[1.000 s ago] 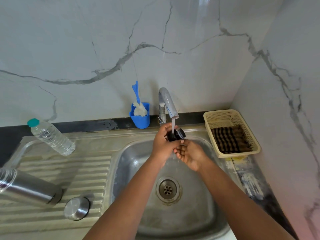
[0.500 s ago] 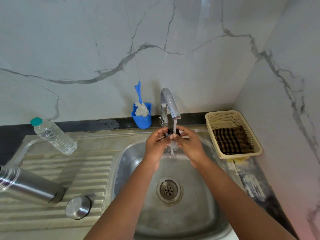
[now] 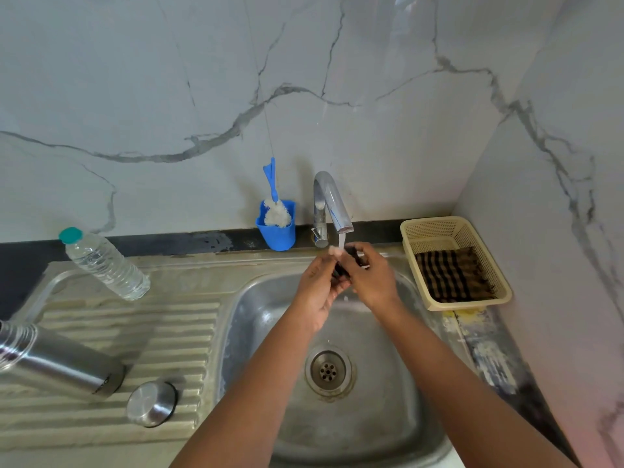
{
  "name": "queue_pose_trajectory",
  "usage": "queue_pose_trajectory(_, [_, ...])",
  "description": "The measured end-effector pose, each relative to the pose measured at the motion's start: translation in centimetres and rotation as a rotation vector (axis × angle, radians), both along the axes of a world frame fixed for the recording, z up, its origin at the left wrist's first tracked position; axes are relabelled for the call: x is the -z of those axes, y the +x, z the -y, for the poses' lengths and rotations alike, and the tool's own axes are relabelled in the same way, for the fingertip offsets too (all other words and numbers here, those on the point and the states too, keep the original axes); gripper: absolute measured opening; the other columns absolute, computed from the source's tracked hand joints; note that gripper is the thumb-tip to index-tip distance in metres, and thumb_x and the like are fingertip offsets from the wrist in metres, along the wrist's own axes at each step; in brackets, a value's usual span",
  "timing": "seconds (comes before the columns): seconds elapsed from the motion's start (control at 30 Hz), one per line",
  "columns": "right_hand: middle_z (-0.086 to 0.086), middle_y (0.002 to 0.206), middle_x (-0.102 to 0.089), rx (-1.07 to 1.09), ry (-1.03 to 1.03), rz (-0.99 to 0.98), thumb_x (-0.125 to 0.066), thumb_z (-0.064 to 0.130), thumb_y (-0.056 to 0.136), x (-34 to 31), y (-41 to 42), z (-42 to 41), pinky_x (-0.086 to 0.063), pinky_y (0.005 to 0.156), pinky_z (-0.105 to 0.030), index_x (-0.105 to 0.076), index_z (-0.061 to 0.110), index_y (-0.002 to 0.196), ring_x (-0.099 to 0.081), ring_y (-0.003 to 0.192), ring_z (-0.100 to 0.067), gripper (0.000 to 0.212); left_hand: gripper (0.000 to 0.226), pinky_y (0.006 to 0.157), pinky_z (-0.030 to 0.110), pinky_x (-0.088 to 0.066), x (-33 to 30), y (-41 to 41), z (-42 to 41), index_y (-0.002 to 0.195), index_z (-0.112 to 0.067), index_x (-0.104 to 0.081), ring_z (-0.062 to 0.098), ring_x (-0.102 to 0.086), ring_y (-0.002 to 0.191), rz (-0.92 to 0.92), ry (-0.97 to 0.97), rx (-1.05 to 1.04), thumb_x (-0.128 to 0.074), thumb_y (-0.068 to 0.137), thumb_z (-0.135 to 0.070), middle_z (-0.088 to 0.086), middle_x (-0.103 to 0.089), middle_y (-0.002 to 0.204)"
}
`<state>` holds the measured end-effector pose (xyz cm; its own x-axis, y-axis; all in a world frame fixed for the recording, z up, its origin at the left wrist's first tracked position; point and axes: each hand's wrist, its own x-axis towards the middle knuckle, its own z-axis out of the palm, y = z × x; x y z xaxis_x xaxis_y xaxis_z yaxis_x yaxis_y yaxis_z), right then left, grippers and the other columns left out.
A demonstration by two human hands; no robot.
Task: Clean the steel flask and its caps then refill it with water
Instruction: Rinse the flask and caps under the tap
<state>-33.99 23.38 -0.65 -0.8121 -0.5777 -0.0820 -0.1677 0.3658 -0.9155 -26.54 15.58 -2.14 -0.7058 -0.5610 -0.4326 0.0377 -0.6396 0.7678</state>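
On the ribbed drainboard [image 3: 111, 336] we see a steel flask [image 3: 57, 363] lying down, its steel cap [image 3: 152, 403] just beside, and a plastic water bottle [image 3: 104, 265].

No legible text, label, brand, number or sign is present. A small dark mark sits on the steel flask [image 3: 64, 363] near its base, at the near left; it is too small to read.

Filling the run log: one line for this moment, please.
step: rinsing black cap | hands: left hand, right hand both grip it | tap: running
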Motion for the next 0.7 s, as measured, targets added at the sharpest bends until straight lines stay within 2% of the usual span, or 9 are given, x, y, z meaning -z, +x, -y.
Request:
queue_pose_trajectory(0.07, [0.007, 0.107, -0.066, -0.039, 0.045, 0.013, -0.057, 0.047, 0.095, -0.1, -0.1, 0.1, -0.053, 0.083, -0.030, -0.062, 0.028, 0.117, -0.064, 0.101, -0.014, 0.029, 0.036, 0.071, 0.027, -0.057, 0.1, 0.1, -0.1, 0.113, -0.008, -0.066, 0.016, -0.070, 0.083, 0.014, 0.001, -0.012, -0.052, 0.099, -0.038, 0.011, -0.072, 0.096])
queue_pose_trajectory(0.17, [0.008, 0.113, -0.066, -0.182, -0.092, 0.027, -0.065, 0.031, 0.093, 0.1, -0.2, -0.1, -0.052, 0.093, -0.038, -0.064, 0.028, 0.121, -0.062, 0.105, -0.014, 0.028, 0.041, 0.059, 0.023, -0.051, -0.1, 0.1, 0.4, 0.109, -0.011, -0.068, 0.010, -0.058, 0.062, 0.091, 0.003, -0.054, -0.045, 0.102, -0.045, 0.007, -0.066, 0.082])
queue_pose_trajectory(0.27, [0.007, 0.114, -0.067, -0.157, -0.167, 0.102, -0.068, 0.022, 0.092, 0.7, -0.4, -0.2, -0.052, 0.096, -0.039, -0.064, 0.027, 0.122, -0.063, 0.108, -0.015, 0.031, 0.039, 0.058, 0.024, -0.049, -0.7, -0.3, 0.7, 0.106, -0.016, -0.069, 0.009, -0.054, 0.057, 0.186, -0.054, -0.042, -0.046, 0.101, -0.047, 0.003, -0.063, 0.073])
queue_pose_trajectory(0.33, [0.003, 0.113, -0.070, -0.074, -0.212, 0.218, -0.065, 0.025, 0.094, 1.0, -0.4, -0.2, -0.053, 0.094, -0.041, -0.065, 0.028, 0.119, -0.066, 0.106, -0.018, 0.026, 0.033, 0.064, 0.028, -0.055, -1.1, -0.7, 0.4, 0.102, -0.017, -0.069, 0.013, -0.061, 0.061, 0.191, -0.111, -0.071, -0.051, 0.100, -0.044, 0.004, -0.068, 0.076])
queue_pose_trajectory(0.4, [-0.009, 0.110, -0.072, -0.001, -0.279, 0.399, -0.058, 0.024, 0.098, 1.0, -0.2, -0.1, -0.057, 0.088, -0.043, -0.065, 0.022, 0.117, -0.070, 0.098, -0.024, 0.020, 0.020, 0.077, 0.036, -0.061, -1.1, -1.2, 0.1, 0.103, -0.019, -0.068, 0.020, -0.072, 0.080, 0.189, -0.184, -0.078, -0.057, 0.099, -0.036, 0.007, -0.074, 0.091])
queue_pose_trajectory(0.47, [-0.018, 0.105, -0.072, 0.068, -0.348, 0.639, -0.051, 0.027, 0.102, 0.7, 0.0, -0.1, -0.058, 0.078, -0.038, -0.065, 0.011, 0.116, -0.070, 0.086, -0.026, 0.026, 0.010, 0.086, 0.042, -0.060, -0.9, -1.4, -0.1, 0.103, -0.028, -0.067, 0.022, -0.072, 0.097, 0.202, -0.289, -0.058, -0.066, 0.094, -0.033, 0.007, -0.073, 0.105])
queue_pose_trajectory(0.53, [-0.016, 0.089, -0.071, 0.128, -0.362, 0.833, -0.049, 0.035, 0.102, 0.5, 0.1, -0.4, -0.054, 0.063, -0.030, -0.065, 0.005, 0.114, -0.065, 0.070, -0.019, 0.036, 0.018, 0.091, 0.041, -0.058, -0.7, -1.2, -0.2, 0.102, -0.033, -0.067, 0.017, -0.070, 0.099, 0.213, -0.402, -0.024, -0.074, 0.086, -0.038, 0.000, -0.073, 0.105])
queue_pose_trajectory(0.63, [-0.006, 0.067, -0.066, 0.153, -0.266, 0.891, -0.049, 0.050, 0.098, 0.7, -0.2, -0.8, -0.047, 0.051, -0.025, -0.068, 0.006, 0.110, -0.055, 0.057, -0.012, 0.049, 0.025, 0.091, 0.034, -0.055, -0.4, -0.7, -0.4, 0.104, -0.030, -0.070, 0.011, -0.069, 0.097, 0.187, -0.563, 0.038, -0.079, 0.082, -0.034, -0.005, -0.074, 0.100])
queue_pose_trajectory(0.7, [-0.004, 0.062, -0.064, 0.128, -0.204, 0.878, -0.046, 0.055, 0.098, 0.8, -0.3, -0.8, -0.044, 0.050, -0.025, -0.068, 0.007, 0.108, -0.053, 0.054, -0.013, 0.054, 0.029, 0.093, 0.035, -0.054, 0.1, -0.4, -0.3, 0.109, -0.029, -0.070, 0.013, -0.068, 0.100, 0.149, -0.608, 0.058, -0.079, 0.081, -0.033, -0.004, -0.072, 0.106])
